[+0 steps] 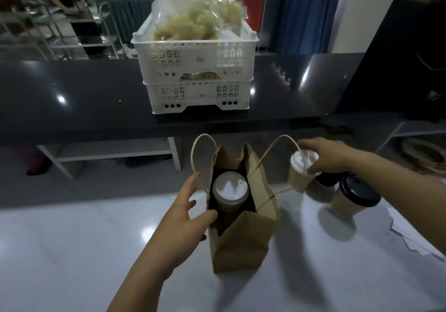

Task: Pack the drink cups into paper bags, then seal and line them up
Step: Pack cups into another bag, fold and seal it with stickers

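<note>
On the white surface (72, 251), the left grip (187, 212), a bare hand, holds the left edge of the open brown paper bag (241, 246), with its thumb hooked over the rim. The bag stands upright, and a packed cup (230, 192) with a white lid sits down inside it. Far behind the bag, two white crates (198, 70) are stacked on a dark counter (72, 89), with clear bags of yellow stuff (193, 21) on top. Just right of the bag, the right grip (323, 156) is closed over the top of a tilted cup (300, 176) with a white lid. A black-lid cup (354, 197) stands near it, and a second dark cup (327, 180) is mostly hidden behind. White papers (410, 236) lie far right.
</note>
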